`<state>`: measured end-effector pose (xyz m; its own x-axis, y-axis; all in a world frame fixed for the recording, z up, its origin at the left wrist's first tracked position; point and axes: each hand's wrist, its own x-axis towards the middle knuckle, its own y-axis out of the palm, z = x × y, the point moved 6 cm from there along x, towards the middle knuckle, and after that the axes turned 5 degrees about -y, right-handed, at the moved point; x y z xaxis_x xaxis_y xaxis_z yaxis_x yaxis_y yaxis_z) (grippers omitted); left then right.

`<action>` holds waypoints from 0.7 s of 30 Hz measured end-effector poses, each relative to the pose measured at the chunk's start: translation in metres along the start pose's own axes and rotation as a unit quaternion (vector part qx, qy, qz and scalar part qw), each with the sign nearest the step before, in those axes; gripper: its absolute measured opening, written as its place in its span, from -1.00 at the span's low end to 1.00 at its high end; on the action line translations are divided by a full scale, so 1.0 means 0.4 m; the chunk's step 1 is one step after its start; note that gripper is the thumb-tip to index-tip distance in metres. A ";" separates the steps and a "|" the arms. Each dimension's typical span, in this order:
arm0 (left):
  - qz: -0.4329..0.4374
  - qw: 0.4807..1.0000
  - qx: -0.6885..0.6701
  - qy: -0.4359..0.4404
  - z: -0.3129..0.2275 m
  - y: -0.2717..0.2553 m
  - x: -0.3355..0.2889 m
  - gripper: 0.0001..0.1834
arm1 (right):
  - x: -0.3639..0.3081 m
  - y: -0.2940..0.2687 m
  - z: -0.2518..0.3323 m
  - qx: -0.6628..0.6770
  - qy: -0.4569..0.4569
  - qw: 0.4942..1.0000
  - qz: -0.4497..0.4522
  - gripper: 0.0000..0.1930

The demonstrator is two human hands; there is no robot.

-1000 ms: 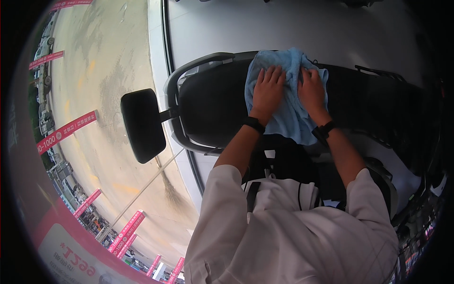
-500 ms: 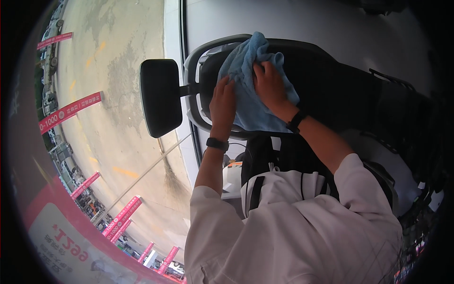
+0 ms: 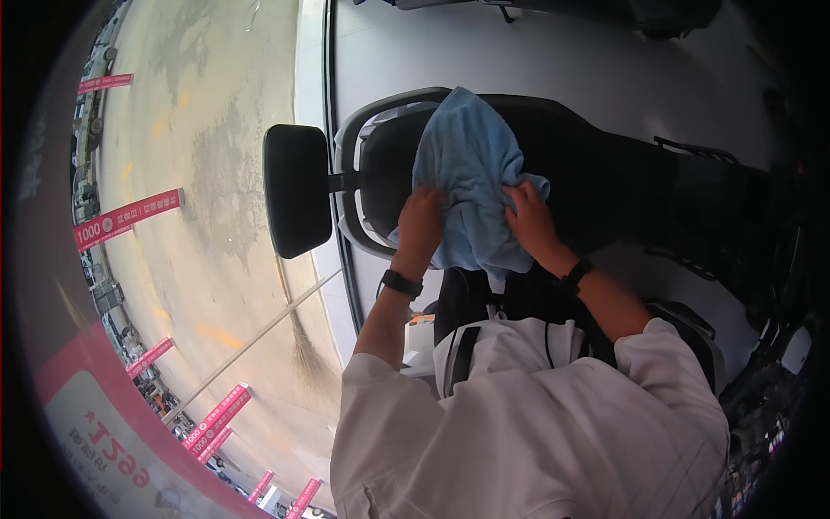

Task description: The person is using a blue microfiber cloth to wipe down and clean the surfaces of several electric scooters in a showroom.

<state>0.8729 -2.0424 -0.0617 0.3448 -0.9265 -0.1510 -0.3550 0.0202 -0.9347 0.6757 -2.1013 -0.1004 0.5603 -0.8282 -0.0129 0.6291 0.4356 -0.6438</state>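
A blue terry cloth [image 3: 471, 160] is draped over the rear of a long black scooter seat [image 3: 575, 173]. My left hand [image 3: 420, 223] grips the cloth along its left side, its fingers curled into the fabric. On the opposite side my right hand [image 3: 531, 221] pinches the cloth near a folded edge. The fabric is partly spread between both hands, with its far corner pointing away from me and its near edge hanging over the seat's side. Some fingertips are hidden in the folds.
A black padded backrest [image 3: 298, 192] stands left of the seat, joined to the grey grab rail [image 3: 343, 138]. Beyond a door track lies a concrete yard with a broom [image 3: 304, 350]. Another dark vehicle [image 3: 596, 13] is at the far edge.
Both hands have drawn nearer to me and moved apart. The cloth, bunched before, is now flatter and more spread out. The view has shifted slightly.
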 end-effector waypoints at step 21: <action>0.016 0.987 0.006 0.158 -0.047 0.134 -0.231 -0.30 | -0.180 0.043 -0.018 -0.065 -0.219 0.974 0.009 -0.84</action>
<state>0.8054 -1.9627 -0.0920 0.0440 -0.9962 -0.0746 -0.3508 0.0545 -0.9349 0.6422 -2.0367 -0.1161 0.7647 -0.5787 0.2835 0.5593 0.3774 -0.7381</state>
